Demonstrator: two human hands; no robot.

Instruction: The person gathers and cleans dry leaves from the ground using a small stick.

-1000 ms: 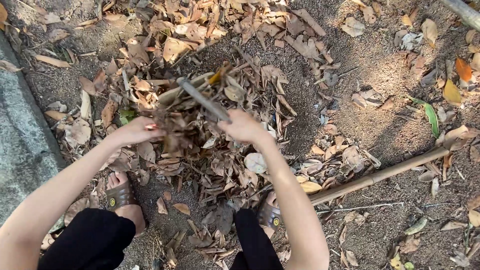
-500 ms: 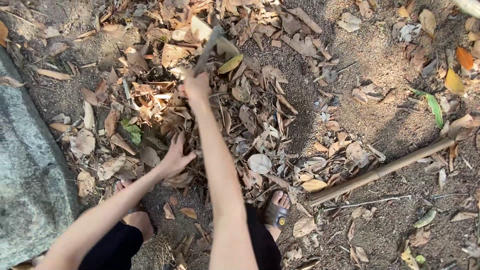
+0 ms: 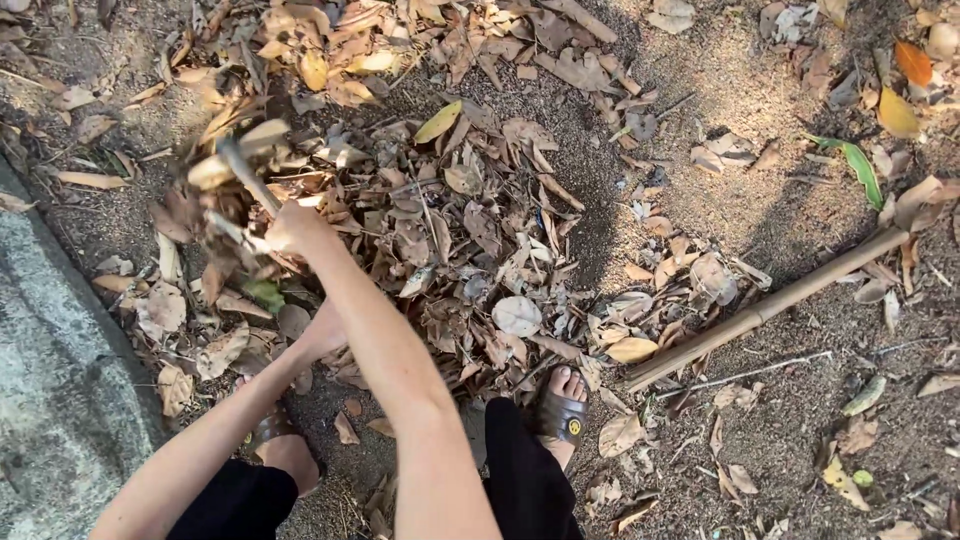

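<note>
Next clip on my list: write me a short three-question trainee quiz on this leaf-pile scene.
1. True or false: the right hand grips a thin stick raised over the dry leaf pile.
2. Where does the long bamboo pole lie? A) across the stone slab B) on the bare ground to the person's right C) in the left hand
3. Fill in: the left hand is down among the ____, partly hidden behind the right forearm.

Key: 1 true; 2 B; 3 leaves. The stone slab is at the left edge.

Right hand (image 3: pixel 290 228) clutching stick (image 3: pixel 245 172), dry leaves (image 3: pixel 450 230), bamboo pole (image 3: pixel 770 305)
</note>
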